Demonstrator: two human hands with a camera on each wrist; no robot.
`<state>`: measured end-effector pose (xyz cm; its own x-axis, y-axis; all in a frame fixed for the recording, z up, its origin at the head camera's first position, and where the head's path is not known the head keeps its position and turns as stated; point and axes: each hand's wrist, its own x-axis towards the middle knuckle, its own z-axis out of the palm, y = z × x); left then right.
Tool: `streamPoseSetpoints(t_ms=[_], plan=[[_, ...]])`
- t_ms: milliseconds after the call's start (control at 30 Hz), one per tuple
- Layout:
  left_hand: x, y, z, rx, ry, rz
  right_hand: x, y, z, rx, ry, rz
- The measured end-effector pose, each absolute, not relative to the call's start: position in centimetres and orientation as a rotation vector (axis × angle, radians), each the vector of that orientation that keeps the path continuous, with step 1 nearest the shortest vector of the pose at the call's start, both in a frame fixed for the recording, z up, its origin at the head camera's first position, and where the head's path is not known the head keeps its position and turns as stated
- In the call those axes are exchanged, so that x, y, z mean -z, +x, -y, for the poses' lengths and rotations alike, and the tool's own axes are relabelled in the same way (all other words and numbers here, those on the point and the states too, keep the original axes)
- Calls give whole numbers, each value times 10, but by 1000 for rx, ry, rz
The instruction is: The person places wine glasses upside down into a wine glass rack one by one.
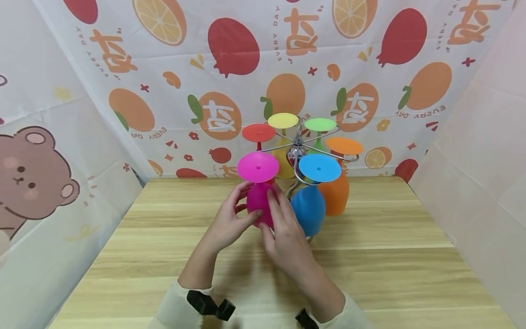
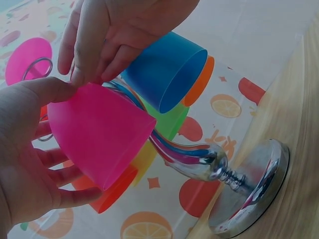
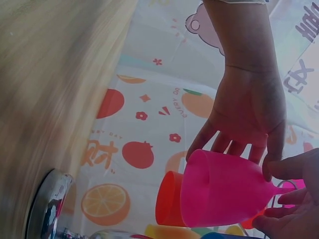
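Note:
A pink plastic goblet (image 1: 257, 201) hangs upside down by its foot from a chrome stemware rack (image 1: 299, 142). My left hand (image 1: 227, 225) holds its bowl from the left, thumb on the near side and fingers spread along the far side. From the right, my right hand (image 1: 289, 240) holds the same goblet, with its fingertips up near where bowl meets stem in the left wrist view. The bowl's open mouth faces down in the right wrist view. Just right of that hand hangs a blue goblet (image 1: 308, 212).
Orange (image 1: 334, 196), red (image 1: 259, 133), yellow (image 1: 283, 120) and green (image 1: 320, 124) goblets hang around the rack. Its round chrome base (image 2: 249, 191) stands on the wooden table (image 1: 390, 256). A fruit-print cloth (image 1: 172, 68) rises behind the table.

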<state>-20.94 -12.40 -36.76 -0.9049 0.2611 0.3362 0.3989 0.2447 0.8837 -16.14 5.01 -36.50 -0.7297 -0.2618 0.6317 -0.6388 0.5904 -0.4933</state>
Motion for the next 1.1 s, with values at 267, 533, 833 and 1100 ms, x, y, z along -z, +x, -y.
streamPoseSetpoints(t_ms=[267, 533, 833, 1100], plan=[[365, -209, 126, 1735, -662, 2378, 362, -154, -60, -936, 757, 2332], [366, -208, 126, 1720, -650, 2375, 368, -149, -80, -866, 938, 2071], [365, -209, 123, 1746, -573, 2421, 374, -163, -105, -947, 630, 1652], [366, -208, 120, 1726, -564, 2425, 384, -172, -115, -1064, 445, 1950]])
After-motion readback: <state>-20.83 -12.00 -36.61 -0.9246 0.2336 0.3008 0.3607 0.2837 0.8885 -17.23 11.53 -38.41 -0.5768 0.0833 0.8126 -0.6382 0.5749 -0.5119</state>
